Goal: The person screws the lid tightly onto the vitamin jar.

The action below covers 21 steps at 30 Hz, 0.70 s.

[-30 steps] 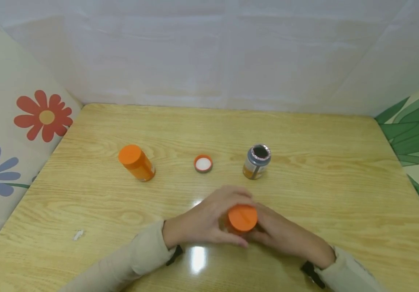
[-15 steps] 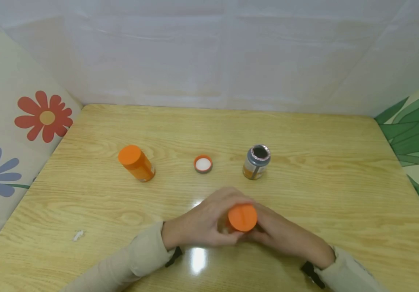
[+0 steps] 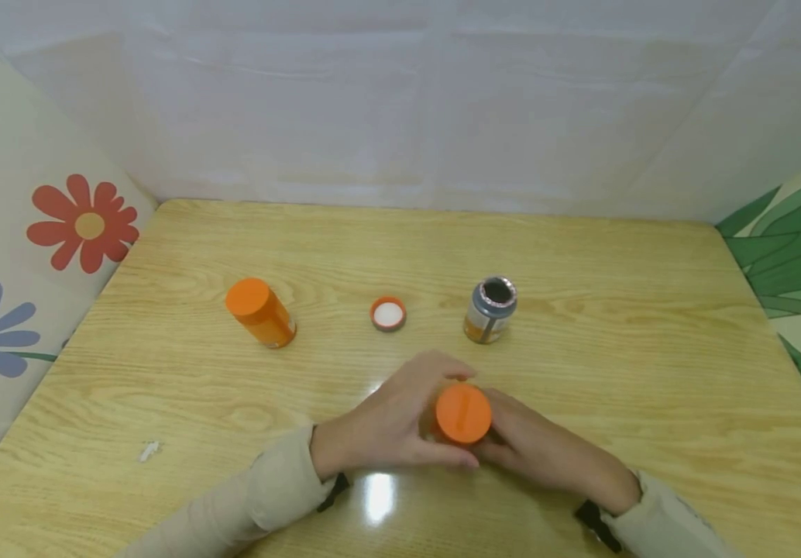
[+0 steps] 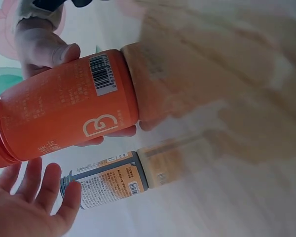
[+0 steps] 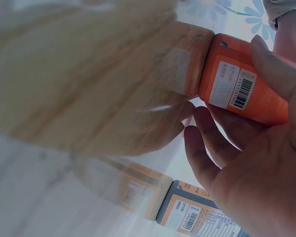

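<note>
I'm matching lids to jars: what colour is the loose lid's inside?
White, ringed in orange; the loose lid shows best in the head view.

Passage is free along the far edge of the yellow wood-grain worktop (image 3: 582, 248); toward its near edge, a capped orange cylindrical bottle (image 3: 464, 415) obstructs.

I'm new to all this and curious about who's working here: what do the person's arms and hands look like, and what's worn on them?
The left hand and right hand wear no gloves. The left sleeve and right sleeve are plain-looking pale beige. A black piece, perhaps a strap, shows at each wrist.
</note>
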Tool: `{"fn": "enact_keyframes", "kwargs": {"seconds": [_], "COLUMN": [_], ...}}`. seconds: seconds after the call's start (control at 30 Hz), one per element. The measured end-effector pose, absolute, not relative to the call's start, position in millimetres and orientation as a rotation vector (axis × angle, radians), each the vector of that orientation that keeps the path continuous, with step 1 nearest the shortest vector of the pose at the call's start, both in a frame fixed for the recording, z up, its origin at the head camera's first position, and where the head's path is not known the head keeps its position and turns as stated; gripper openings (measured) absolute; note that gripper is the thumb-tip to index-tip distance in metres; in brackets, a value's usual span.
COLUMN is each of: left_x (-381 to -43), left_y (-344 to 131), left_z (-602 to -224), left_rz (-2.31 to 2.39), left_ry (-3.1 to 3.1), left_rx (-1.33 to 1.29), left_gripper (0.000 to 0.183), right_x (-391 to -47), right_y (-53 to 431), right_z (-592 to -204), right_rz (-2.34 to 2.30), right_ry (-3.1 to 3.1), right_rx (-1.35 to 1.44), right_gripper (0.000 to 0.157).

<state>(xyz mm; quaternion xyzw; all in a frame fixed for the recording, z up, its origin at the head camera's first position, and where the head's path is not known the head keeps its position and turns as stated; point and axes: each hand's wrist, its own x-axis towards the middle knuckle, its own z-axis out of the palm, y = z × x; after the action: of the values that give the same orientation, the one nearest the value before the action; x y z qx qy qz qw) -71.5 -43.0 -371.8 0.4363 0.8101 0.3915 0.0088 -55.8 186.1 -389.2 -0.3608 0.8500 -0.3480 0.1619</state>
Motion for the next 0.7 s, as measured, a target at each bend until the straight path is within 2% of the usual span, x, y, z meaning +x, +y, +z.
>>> {"fn": "enact_keyframes", "kwargs": {"seconds": [0.1,0.27,0.57,0.7], "left_x": [-71.5,-73.2,-75.3,-75.0], "left_y": [-43.2,-43.9,-45.8,-46.1], "left_z": [-372.3,-372.0,-370.1,-369.6], "left_rz": [1.274,1.27,1.191,1.161], "left_ry": [2.525,2.511,2.399,2.417], "left_rx": [1.33,1.429,1.488,1.469], "left_gripper": [0.071,0.055,0.066,0.071], "right_x": [-55.7,-55.7,-55.0,-55.6], "right_y": [186.7,186.9,186.5,186.8], "right_z": [-388.7,-388.5,-391.4,-391.5], "right_rz": [-0.988,-1.007,-1.075,-1.048], "right_ry": [2.422,2.415,2.437,2.426], "right_rx": [-1.023,-1.029,-1.096,-1.074], "right_gripper": [0.049,0.051,0.045,0.047]}}
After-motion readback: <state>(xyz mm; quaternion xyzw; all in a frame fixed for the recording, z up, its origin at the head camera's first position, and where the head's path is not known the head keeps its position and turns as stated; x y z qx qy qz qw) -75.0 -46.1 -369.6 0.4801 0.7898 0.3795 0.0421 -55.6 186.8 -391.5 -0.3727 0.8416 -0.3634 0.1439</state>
